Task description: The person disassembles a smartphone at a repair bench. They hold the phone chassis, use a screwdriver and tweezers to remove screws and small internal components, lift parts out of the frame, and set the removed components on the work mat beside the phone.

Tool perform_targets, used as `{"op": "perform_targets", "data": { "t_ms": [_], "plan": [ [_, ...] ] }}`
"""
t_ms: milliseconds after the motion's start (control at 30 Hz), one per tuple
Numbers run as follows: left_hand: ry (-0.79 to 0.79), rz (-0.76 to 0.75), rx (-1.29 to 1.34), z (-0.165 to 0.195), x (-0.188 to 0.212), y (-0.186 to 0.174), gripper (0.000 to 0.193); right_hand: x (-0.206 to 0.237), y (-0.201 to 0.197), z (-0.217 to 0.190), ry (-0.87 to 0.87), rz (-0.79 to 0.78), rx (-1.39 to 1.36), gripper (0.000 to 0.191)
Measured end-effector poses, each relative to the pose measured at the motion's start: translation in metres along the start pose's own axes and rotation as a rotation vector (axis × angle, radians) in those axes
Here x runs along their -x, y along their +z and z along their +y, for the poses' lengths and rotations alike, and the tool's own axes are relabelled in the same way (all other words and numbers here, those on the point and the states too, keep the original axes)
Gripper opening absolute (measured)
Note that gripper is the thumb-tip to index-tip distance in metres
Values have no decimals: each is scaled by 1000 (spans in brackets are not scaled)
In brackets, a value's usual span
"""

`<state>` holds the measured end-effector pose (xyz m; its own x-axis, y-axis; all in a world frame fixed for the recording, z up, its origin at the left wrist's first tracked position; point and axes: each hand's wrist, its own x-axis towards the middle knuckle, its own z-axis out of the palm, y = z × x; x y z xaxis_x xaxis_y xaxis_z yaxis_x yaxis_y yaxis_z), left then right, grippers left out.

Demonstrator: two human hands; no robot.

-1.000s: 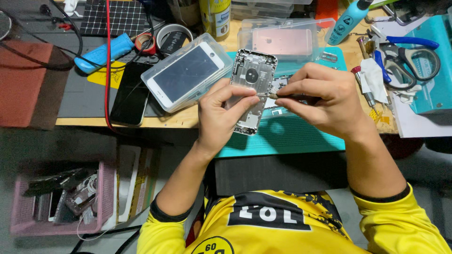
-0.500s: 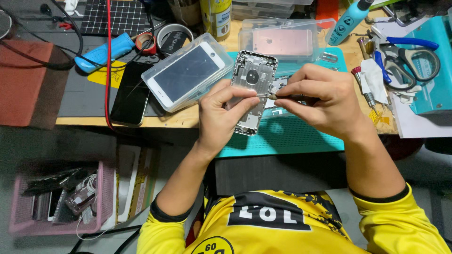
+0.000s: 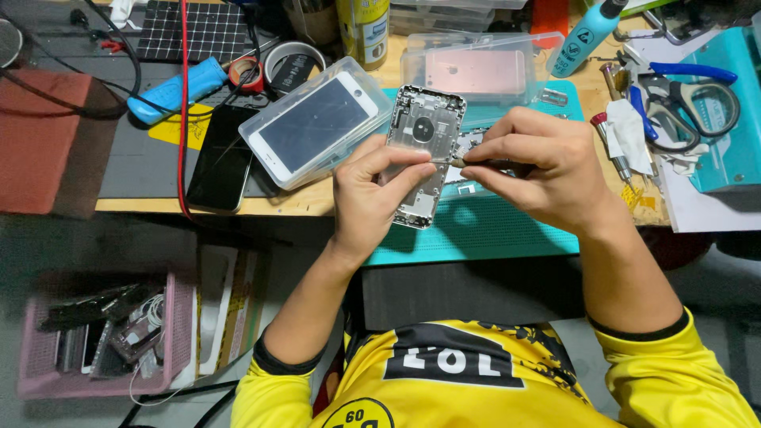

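Phone housing [image 3: 422, 150] in left hand [image 3: 366, 198] above mat [image 3: 483, 234], right hand [image 3: 547, 170] just right, cased phone [image 3: 313, 127] left, scissors [image 3: 682, 99] far right

Left hand [image 3: 371, 192]: gripped the silver phone housing [image 3: 422, 154], tilted above the teal mat [image 3: 483, 231].
Right hand [image 3: 547, 170]: pinched a thin tool [image 3: 485, 163], tip at the housing's edge.
Surface [image 3: 309, 202]: a white phone in a clear case [image 3: 315, 123]; a black phone [image 3: 221, 158] beside it.

I see a silver-grey phone housing [image 3: 420, 150] over a teal mat [image 3: 483, 234], with a white-fronted phone [image 3: 313, 127] in a clear case beside it. My sleeves [image 3: 682, 372] are yellow with black cuffs, and a pink basket [image 3: 47, 372] sits below a blue tool [image 3: 170, 91] and a pink phone back [image 3: 476, 71].
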<state>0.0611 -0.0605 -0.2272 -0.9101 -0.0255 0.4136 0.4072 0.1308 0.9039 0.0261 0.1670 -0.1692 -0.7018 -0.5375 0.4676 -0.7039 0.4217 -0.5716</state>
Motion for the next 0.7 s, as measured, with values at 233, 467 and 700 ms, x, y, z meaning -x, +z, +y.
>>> {"op": "perform_targets", "data": {
  "t_ms": [233, 467, 700],
  "plan": [
    [-22, 2, 30, -3, 1, 0, 19, -1, 1, 0, -1, 9, -2, 17],
    [-22, 31, 42, -6, 1, -1, 18, 0, 1, 0, 6, 12, -8, 16],
    [-11, 49, 51, -3, -3, -1, 16, -2, -3, -1, -16, 51, -13, 16]
  ]
}}
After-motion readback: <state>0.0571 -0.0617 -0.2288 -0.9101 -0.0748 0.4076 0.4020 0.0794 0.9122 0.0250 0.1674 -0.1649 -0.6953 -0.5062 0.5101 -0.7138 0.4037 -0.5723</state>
